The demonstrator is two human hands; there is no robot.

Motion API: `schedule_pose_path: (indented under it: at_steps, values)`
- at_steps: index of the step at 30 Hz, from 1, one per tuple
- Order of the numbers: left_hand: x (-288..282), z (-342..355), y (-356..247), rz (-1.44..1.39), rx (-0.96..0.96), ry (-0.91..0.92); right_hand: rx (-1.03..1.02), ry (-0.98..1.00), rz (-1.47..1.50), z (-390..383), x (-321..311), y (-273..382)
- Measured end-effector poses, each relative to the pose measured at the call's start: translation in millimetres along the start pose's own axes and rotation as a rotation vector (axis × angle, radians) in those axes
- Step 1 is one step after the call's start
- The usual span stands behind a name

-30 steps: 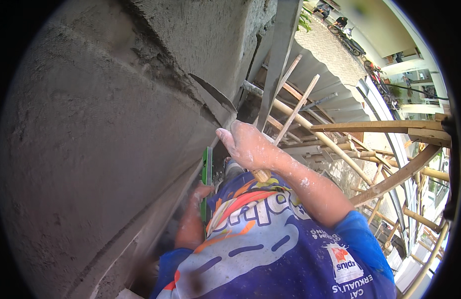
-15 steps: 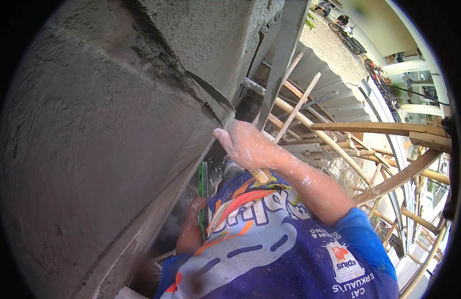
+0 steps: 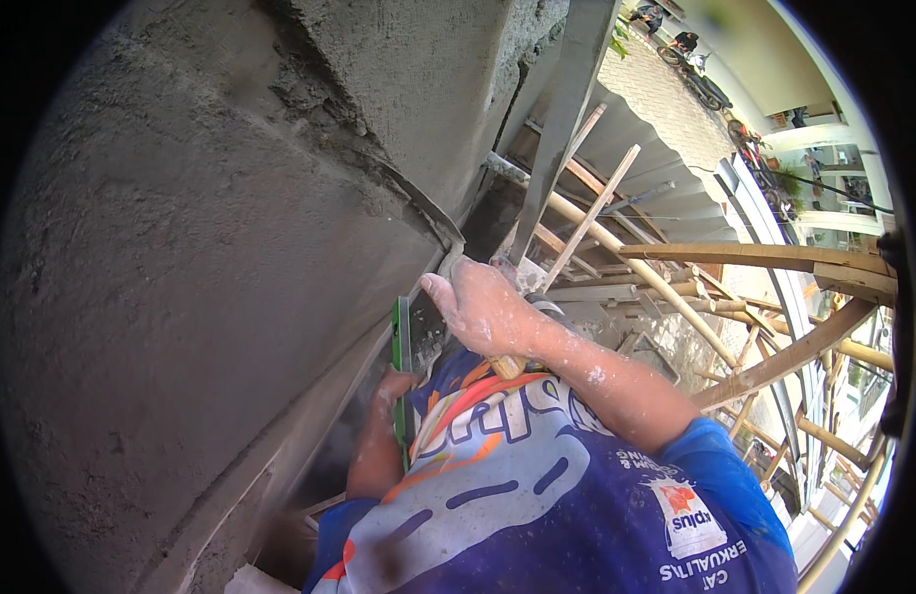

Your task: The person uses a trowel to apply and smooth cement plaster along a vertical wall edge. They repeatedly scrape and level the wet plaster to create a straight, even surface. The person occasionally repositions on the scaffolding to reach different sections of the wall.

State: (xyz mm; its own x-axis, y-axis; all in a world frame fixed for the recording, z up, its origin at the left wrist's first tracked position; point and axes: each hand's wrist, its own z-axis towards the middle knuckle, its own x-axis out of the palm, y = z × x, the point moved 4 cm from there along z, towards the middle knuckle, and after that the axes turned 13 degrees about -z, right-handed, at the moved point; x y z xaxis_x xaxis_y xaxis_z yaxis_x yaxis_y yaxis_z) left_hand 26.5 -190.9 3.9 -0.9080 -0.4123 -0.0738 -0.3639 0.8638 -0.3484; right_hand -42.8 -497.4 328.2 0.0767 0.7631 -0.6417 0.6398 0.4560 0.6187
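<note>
My right hand [image 3: 489,309] is closed around a trowel; the end of its wooden handle [image 3: 508,365] pokes out below the palm. The thin grey trowel blade [image 3: 418,198] reaches up and left from the fist, close along the wet plaster wall [image 3: 210,297] at its corner edge. Pale dust and splashes coat the hand and forearm. Lower and further left, my left hand [image 3: 395,386] grips a long, narrow green-edged tool [image 3: 402,346] held upright beside the wall edge. Its exact kind is unclear, and my left fingers are partly hidden.
A flat grey bar [image 3: 567,109] slants down just beyond my right hand. Bamboo poles [image 3: 666,287] and wooden boards [image 3: 755,255] form scaffolding to the right. Corrugated sheeting [image 3: 656,148] lies below, with parked motorcycles [image 3: 697,79] on paving further off.
My right hand has shifted slightly downward, and the trowel blade now lies flatter along the wall. My left hand and the green-edged tool have risen a little.
</note>
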Motion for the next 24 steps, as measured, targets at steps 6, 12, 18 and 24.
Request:
schedule_pose_path:
  at_steps: [6,12,18,24]
  values:
    - [1,34,45,-0.156,0.008,0.028,-0.085,-0.176,0.035,-3,-18,4]
    - [-1,36,59,-0.054,-0.037,0.068,-0.057,-0.072,0.092,1,-25,8]
    - [-4,30,53,-0.039,-0.062,0.064,-0.104,-0.082,0.086,2,-32,15]
    - [-6,15,33,0.055,-0.094,0.033,-0.144,-0.010,0.089,18,-26,26]
